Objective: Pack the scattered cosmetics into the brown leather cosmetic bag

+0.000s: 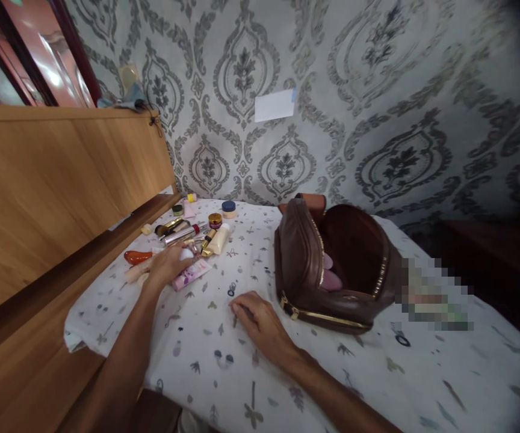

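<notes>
Reaches with the left hand [165,264] into loose cosmetics [218,239] at left, bending fingers over a white item [186,255]; cannot tell if gripping it. Rests the right hand [264,329] near the middle of the printed cloth [206,373], curling loosely; cannot tell if empty. Probably spreads cosmetics apart for easy picking, and leaves the bag [300,252] at right gaping for access. Looks brown and smooth, with gold zips and pink [331,280] inside.

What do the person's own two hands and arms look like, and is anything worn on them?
The left hand and right hand are ungloved, with slender fingers. No sleeve shows on either forearm. I see no watch or bracelet; a small ring would be hard to tell here.
</notes>
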`<state>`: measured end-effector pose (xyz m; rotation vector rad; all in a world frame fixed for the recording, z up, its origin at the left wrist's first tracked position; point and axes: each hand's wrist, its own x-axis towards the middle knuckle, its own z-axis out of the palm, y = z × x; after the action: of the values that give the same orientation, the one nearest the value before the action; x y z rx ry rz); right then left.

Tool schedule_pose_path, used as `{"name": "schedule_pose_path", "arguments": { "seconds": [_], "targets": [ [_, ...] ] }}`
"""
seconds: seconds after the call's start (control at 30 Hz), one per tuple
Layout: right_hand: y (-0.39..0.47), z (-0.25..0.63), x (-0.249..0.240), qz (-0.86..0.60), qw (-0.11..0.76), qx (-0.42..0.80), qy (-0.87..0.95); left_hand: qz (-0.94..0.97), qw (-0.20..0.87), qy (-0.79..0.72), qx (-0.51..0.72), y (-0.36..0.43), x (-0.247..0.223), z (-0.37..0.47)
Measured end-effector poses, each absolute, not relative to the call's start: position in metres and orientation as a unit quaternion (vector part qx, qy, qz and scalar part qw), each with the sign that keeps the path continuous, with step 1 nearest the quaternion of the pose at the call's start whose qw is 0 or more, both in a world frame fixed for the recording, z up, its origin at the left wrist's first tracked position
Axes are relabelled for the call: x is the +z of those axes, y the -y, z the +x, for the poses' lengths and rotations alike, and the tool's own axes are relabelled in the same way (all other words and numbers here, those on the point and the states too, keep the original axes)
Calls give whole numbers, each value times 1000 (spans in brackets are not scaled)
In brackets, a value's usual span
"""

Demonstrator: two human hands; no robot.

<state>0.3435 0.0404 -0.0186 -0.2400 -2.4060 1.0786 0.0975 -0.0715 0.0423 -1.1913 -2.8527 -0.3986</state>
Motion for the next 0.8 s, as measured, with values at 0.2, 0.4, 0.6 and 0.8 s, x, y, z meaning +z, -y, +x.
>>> {"name": "schedule_pose_path", "arguments": {
  "seconds": [0.2,0.4,0.6,0.8],
  "targets": [
    [-41,343,-21,-94,243,402,878,-316,92,825,-459,61,52,112],
    [-41,343,-22,-137,251,479,830,-249,-272,569,-735,34,39,145],
    [-42,344,-12,-142,245,535,796,-267,-388,531,-704,27,26,168],
    [-44,341,-19,-153,259,578,759,-247,-402,507,-721,30,22,166]
  ]
}}
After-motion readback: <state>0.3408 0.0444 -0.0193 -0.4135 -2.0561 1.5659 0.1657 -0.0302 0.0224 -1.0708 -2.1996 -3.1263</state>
